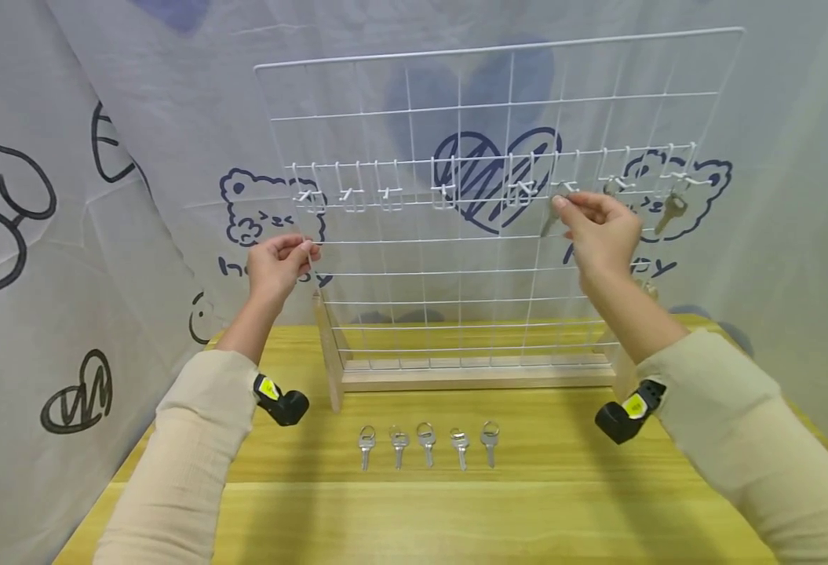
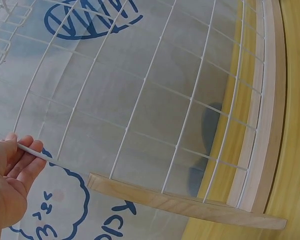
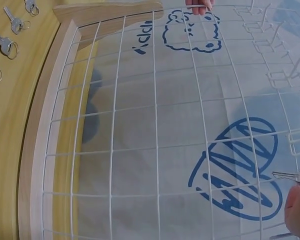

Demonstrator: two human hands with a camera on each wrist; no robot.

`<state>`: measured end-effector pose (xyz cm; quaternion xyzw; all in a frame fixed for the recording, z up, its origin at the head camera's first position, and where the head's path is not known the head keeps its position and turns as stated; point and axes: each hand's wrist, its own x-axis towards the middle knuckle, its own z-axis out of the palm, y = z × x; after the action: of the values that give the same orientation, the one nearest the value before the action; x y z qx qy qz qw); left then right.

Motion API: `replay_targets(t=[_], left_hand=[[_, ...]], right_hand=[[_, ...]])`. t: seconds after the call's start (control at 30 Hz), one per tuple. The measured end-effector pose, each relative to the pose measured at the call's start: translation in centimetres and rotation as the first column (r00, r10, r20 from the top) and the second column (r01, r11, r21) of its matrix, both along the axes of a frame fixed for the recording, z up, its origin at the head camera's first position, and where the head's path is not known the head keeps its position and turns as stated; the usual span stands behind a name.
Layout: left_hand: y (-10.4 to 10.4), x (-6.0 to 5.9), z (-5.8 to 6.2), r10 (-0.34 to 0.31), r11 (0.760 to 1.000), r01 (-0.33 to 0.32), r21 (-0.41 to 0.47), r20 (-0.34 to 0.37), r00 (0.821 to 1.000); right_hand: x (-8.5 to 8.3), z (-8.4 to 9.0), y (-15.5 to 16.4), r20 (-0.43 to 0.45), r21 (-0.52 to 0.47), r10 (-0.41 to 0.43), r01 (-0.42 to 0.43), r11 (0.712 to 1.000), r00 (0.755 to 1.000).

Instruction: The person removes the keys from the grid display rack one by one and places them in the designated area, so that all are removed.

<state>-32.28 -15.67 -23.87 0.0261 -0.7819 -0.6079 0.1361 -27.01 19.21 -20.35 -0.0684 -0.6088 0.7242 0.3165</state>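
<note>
My left hand (image 1: 278,267) grips the left edge wire of a white wire grid rack (image 1: 498,49), its fingers curled round the wire in the left wrist view. At the upper right, my right hand (image 1: 604,235) pinches a key (image 1: 549,218) by its top, close to one of the white hooks (image 1: 523,188). The key's blade (image 3: 285,175) shows beside the fingertips in the right wrist view. Another key (image 1: 672,212) hangs from the far right hook. A ring (image 1: 611,186) shows on the hook just behind my right hand; what hangs below it is hidden.
Several keys with rings (image 1: 426,444) lie in a row on the yellow wooden table (image 1: 414,518), in front of the rack. A wooden base (image 1: 477,378) with side feet supports the grid. Behind it hangs a patterned white cloth (image 1: 138,259).
</note>
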Motion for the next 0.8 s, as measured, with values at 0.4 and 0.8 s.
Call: replay_targets(t=[0.4, 0.8], left_hand=[[-0.09, -0.15, -0.6, 0.002, 1.0, -0.002, -0.003, 0.009, 1.0], [0.0, 0.16, -0.18, -0.011, 1.0, 0.011, -0.011, 0.001, 1.0]], right_hand=[[-0.07, -0.08, 0.26, -0.007, -0.054, -0.011, 0.011, 0.998, 1.0], [0.04, 0.47, 0.77, 0.002, 0.081, -0.029, 0.028, 0.996, 1.0]])
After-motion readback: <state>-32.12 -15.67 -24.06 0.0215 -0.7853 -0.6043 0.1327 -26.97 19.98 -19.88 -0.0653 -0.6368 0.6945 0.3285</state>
